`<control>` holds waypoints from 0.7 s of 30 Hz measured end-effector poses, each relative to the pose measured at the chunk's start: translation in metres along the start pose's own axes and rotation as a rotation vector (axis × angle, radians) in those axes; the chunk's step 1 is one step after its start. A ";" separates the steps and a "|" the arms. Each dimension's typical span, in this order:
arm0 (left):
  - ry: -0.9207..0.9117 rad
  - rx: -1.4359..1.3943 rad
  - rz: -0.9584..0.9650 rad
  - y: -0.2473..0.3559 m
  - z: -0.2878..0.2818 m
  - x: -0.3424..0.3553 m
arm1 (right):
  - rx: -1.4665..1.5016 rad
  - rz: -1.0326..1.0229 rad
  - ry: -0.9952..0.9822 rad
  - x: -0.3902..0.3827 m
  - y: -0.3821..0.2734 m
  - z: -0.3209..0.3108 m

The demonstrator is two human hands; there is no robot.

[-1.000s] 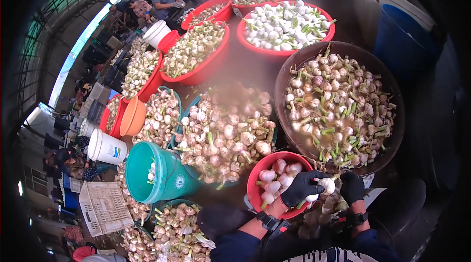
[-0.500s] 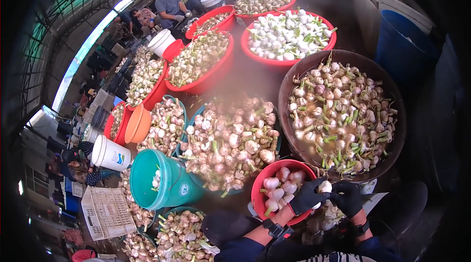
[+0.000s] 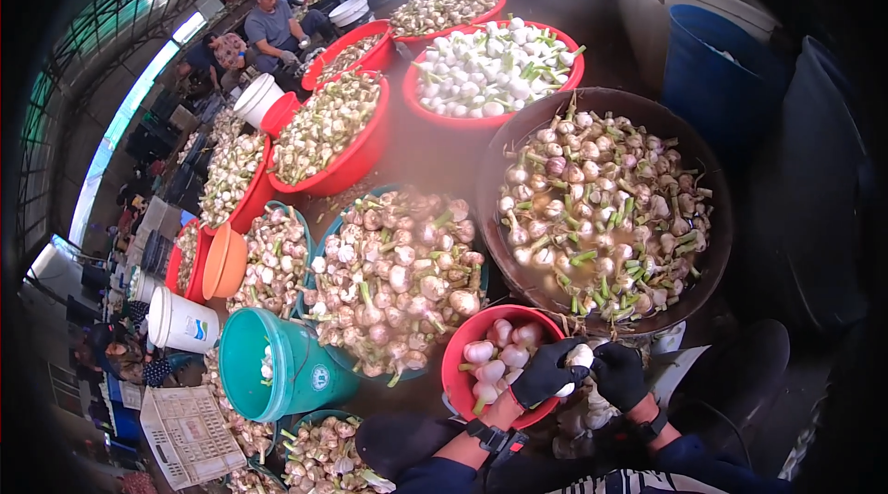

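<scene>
- Garlic bulb (image 3: 580, 355): near right in a large shed, metal-framed roof (image 3: 102, 41) at left, bright opening below it. Seated co-worker (image 3: 275, 27), far left.
- Floor (image 3: 425, 156): brown, hazy at mid-scene, mostly covered by containers.
- Brown basin (image 3: 490, 226), right: stemmed bulbs in murky water.
- Red tub (image 3: 453, 121), far side: heaped clean white bulbs.
- Teal bucket (image 3: 314, 374), near left, tipped; pale crate (image 3: 190, 434) left of it.
- Small red bucket (image 3: 450, 369), near: pinkish-white bulbs.
- Left hand (image 3: 550, 372), black-gloved, over bucket's right side: fingers pinching the bulb.
- Right hand (image 3: 620, 376), black-gloved, just right of bulb: fingers curled; cannot tell whether gripping.
</scene>
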State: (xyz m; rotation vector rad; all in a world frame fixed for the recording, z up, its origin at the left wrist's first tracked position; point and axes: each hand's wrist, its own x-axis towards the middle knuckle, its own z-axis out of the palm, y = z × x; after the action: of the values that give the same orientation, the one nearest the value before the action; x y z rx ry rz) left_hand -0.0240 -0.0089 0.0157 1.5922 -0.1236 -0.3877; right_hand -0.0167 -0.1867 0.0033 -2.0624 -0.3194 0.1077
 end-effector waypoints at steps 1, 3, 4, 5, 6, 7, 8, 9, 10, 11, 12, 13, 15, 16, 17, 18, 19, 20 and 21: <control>-0.031 0.004 -0.038 0.003 -0.002 -0.001 | 0.042 0.044 -0.006 -0.002 0.009 0.005; -0.058 0.041 -0.029 0.007 -0.004 -0.003 | 0.144 0.128 -0.018 0.001 -0.003 0.001; -0.074 0.067 -0.059 0.010 -0.004 -0.004 | 0.254 0.205 -0.036 0.001 -0.007 -0.001; -0.078 0.066 -0.057 0.008 -0.002 -0.004 | 0.268 0.186 -0.019 -0.002 0.001 0.003; -0.078 0.079 -0.022 0.002 -0.001 -0.004 | 0.266 0.188 -0.016 -0.004 0.004 0.005; -0.078 0.092 0.011 -0.002 0.001 -0.004 | 0.123 0.080 0.081 -0.006 0.006 0.006; -0.077 0.089 0.004 -0.004 0.004 -0.003 | -0.017 -0.026 0.171 -0.008 0.004 0.008; 0.006 0.253 -0.021 -0.006 0.007 -0.002 | -0.126 -0.088 0.165 -0.005 -0.003 0.003; 0.087 0.417 -0.049 -0.008 0.010 -0.001 | -0.125 -0.079 0.160 -0.003 -0.005 0.006; 0.123 0.450 -0.047 -0.011 0.012 0.001 | -0.118 -0.105 0.147 -0.003 -0.003 0.006; 0.127 0.478 -0.033 -0.014 0.012 0.001 | -0.107 -0.125 0.134 -0.004 -0.003 0.008; 0.147 0.484 0.059 -0.018 0.010 0.002 | -0.115 -0.059 0.112 -0.001 -0.003 0.011; 0.207 0.418 0.164 -0.014 0.010 0.000 | 0.039 0.108 0.064 0.003 -0.002 0.012; 0.249 0.351 0.182 -0.006 0.011 0.002 | 0.239 0.212 0.088 0.005 0.002 0.012; 0.229 0.266 0.181 -0.001 0.010 0.003 | 0.253 0.251 0.080 0.008 0.001 0.008; 0.227 0.192 0.173 0.000 0.006 0.000 | 0.306 0.274 0.043 0.011 -0.001 0.009; 0.221 0.152 0.150 -0.002 0.003 -0.002 | 0.343 0.308 0.022 0.013 -0.002 0.009; 0.219 0.116 0.131 -0.004 0.000 -0.001 | 0.382 0.335 0.001 0.015 0.000 0.010; 0.174 -0.103 0.002 -0.002 0.001 0.000 | 0.373 0.346 0.013 0.014 0.004 0.008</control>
State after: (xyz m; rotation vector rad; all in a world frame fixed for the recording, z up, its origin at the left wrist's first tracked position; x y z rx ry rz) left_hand -0.0247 -0.0096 0.0134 1.5165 0.0274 -0.2485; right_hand -0.0041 -0.1777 -0.0036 -1.7274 0.0675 0.3377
